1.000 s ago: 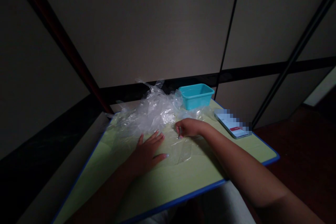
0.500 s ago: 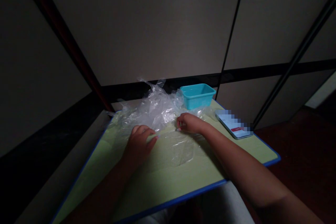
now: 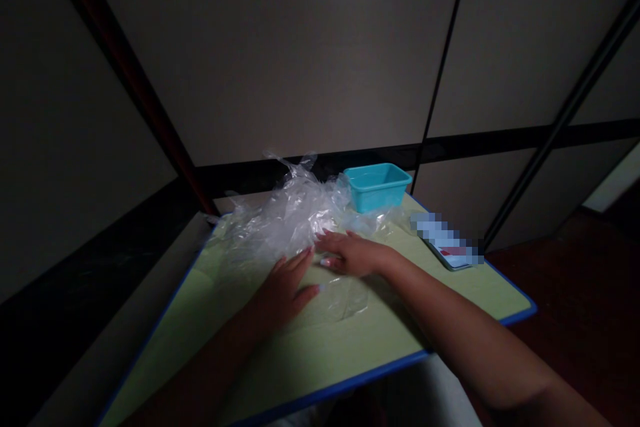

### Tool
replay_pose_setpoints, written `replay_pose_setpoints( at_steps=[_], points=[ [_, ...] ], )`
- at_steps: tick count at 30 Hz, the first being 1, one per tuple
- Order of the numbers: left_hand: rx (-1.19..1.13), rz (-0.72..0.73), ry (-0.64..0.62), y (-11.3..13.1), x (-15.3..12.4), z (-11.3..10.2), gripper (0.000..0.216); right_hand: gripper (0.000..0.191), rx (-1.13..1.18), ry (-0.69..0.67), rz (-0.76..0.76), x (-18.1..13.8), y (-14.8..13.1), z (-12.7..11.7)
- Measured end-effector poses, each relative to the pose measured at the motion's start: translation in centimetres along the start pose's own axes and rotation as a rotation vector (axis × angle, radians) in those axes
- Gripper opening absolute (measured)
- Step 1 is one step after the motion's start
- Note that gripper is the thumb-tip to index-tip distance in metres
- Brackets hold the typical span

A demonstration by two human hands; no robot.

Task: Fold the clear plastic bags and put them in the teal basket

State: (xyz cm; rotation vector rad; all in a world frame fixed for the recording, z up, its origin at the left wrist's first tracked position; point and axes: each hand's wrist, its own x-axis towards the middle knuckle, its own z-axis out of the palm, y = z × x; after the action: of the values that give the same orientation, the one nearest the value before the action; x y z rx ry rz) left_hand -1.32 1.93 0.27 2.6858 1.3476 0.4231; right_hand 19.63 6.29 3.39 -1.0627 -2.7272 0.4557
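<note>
A clear plastic bag (image 3: 347, 297) lies flat on the yellow-green table (image 3: 390, 327), partly under my hands. My left hand (image 3: 290, 283) rests over its left part with fingers stretched and thumb apart. From the right, my right hand (image 3: 353, 253) reaches over the bag's far part, palm down, fingers extended towards the left. The fingertips of both hands nearly meet. Just beyond them rises a crumpled heap of clear plastic bags (image 3: 295, 213). Whatever is beneath the palms is hidden.
A turquoise plastic basket (image 3: 377, 190) stands at the table's far edge, right of the heap. A phone (image 3: 445, 243), partly blurred out, lies near the right edge. Panelled cupboard doors (image 3: 310, 53) rise directly behind the table.
Both hands have come closer together. My left hand has moved right and its fingers have straightened; my right hand has gone from a pinch to flat, extended fingers.
</note>
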Motion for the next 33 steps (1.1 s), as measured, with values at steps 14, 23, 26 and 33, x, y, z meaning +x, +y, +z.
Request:
replay_pose_setpoints(
  at_steps=[14, 23, 26, 33],
  points=[
    [0.023, -0.054, -0.164, 0.67, -0.28, 0.79, 0.063, 0.070, -0.034, -0.312, 0.100, -0.03, -1.13, 1.00],
    [0.063, -0.023, -0.148, 0.39, -0.16, 0.61, 0.059, 0.074, -0.020, -0.367, 0.093, 0.11, -0.91, 0.88],
    [0.093, -0.048, -0.115, 0.36, -0.37, 0.72, 0.064, 0.086, -0.017, -0.404, 0.081, 0.12, -0.74, 0.66],
    [0.179, -0.095, -0.106, 0.00, -0.72, 1.15, 0.066, 0.088, -0.011, -0.424, 0.088, 0.14, -0.78, 0.53]
  ],
)
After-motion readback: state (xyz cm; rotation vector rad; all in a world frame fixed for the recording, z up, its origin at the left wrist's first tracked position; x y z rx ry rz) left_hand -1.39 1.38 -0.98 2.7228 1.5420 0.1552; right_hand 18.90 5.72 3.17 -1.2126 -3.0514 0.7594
